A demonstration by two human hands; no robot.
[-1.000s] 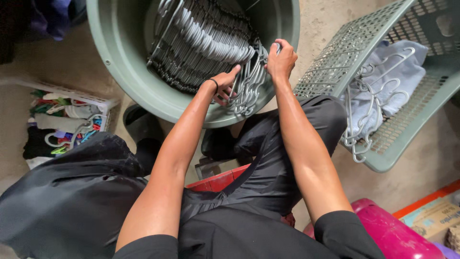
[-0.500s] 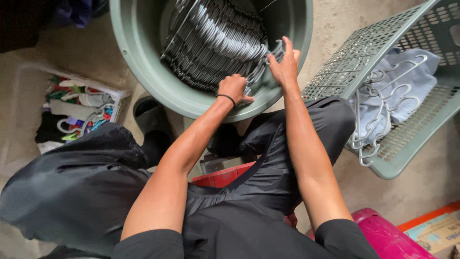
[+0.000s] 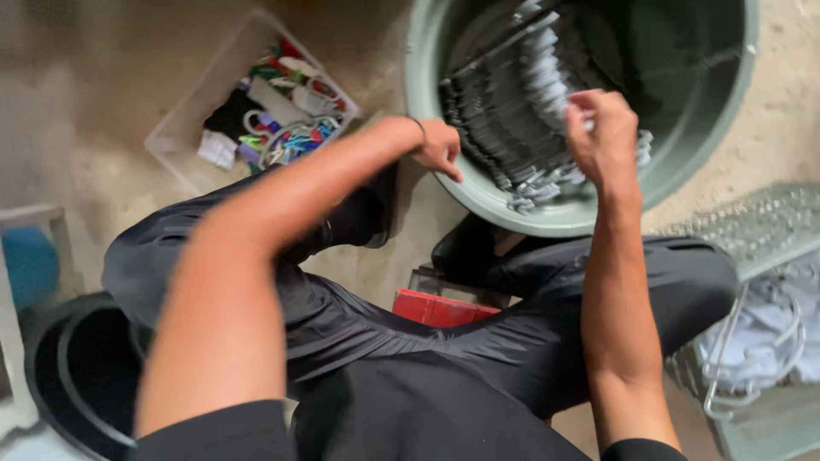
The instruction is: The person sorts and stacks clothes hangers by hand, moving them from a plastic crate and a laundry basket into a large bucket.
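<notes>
A round green tub [image 3: 547,220] stands on the floor ahead of my knees, filled with a dense stack of grey and dark clothes hangers [image 3: 521,111]. My right hand [image 3: 602,137] reaches into the tub from the near rim, its fingers pinched on the hangers' pale hook ends. My left hand [image 3: 437,147], a dark band on its wrist, rests with curled fingers against the tub's left rim and holds nothing that I can see.
A clear bin of colourful clips [image 3: 256,119] sits at the upper left. A green slatted basket [image 3: 769,341] with pale hangers lies at the right. A black round container [image 3: 77,376] is at the lower left, and a red box [image 3: 440,307] lies between my legs.
The view has swung left. My left hand has come off the hangers and moved to the tub's left rim. My right hand stays on the hanger hooks.
</notes>
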